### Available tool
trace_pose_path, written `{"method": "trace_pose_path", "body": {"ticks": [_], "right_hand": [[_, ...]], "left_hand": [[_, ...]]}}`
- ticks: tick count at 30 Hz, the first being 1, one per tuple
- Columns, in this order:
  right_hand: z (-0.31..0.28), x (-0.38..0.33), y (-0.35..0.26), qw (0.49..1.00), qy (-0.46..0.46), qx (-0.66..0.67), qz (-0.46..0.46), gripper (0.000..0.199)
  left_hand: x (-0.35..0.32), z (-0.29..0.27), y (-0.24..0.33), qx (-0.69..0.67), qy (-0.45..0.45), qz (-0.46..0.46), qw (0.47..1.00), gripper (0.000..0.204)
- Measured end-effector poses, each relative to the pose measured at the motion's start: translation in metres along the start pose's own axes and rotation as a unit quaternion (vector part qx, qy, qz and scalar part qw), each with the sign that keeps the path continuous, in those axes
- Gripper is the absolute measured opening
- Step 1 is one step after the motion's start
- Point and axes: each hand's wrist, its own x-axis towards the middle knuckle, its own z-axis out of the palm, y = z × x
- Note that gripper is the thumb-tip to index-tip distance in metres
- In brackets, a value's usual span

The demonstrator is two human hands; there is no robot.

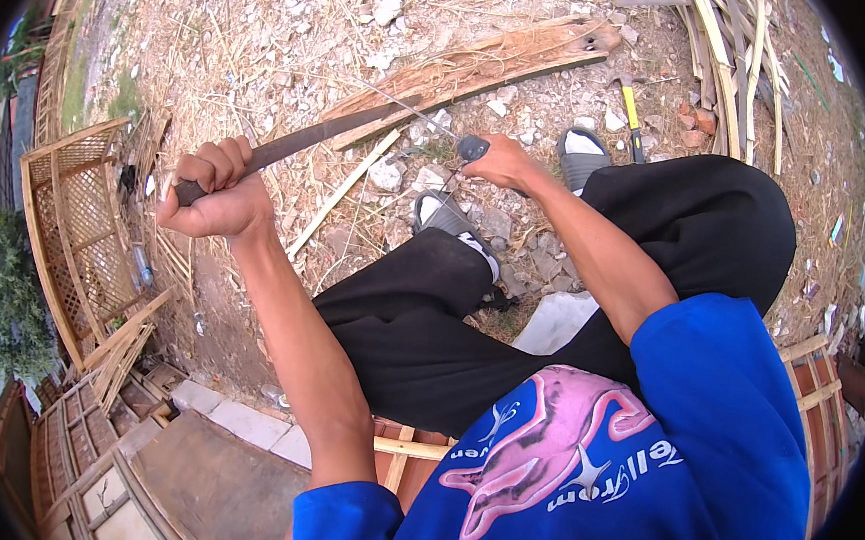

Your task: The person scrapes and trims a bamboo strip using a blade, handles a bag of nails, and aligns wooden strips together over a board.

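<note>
My left hand (pixel 212 194) is closed around the narrow end of a long dark blade (pixel 311 139), which slants up and to the right over the ground. My right hand (pixel 508 162) grips a dark round handle (pixel 473 148). A thin metal rod (pixel 404 107) runs from that handle up to the left and meets the blade's far end. Both arms are stretched forward over my knees in black trousers (pixel 429 320). My feet in grey sandals (pixel 448 217) rest on the rubble below the hands.
A rough wooden plank (pixel 507 60) lies beyond the blade. A yellow-handled hammer (pixel 630 108) and a heap of bamboo strips (pixel 739 51) are at the upper right. Woven bamboo lattice frames (pixel 75 215) stand at the left. Stones and straw cover the ground.
</note>
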Motion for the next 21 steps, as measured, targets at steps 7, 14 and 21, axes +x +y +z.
{"method": "trace_pose_path", "body": {"ticks": [7, 14, 21], "right_hand": [[0.0, -0.004, 0.002, 0.997, -0.03, 0.063, 0.029, 0.044], [0.007, 0.009, 0.017, 0.994, -0.062, 0.07, 0.047, 0.045], [-0.004, 0.018, 0.018, 0.999, -0.043, 0.023, 0.01, 0.048]], "left_hand": [[0.003, 0.004, 0.0, 0.01, -0.009, 0.006, 1.0, 0.046], [0.002, 0.004, -0.001, 0.012, -0.006, 0.013, 1.0, 0.047], [0.003, 0.002, -0.001, 0.02, -0.006, 0.008, 1.0, 0.048]]}}
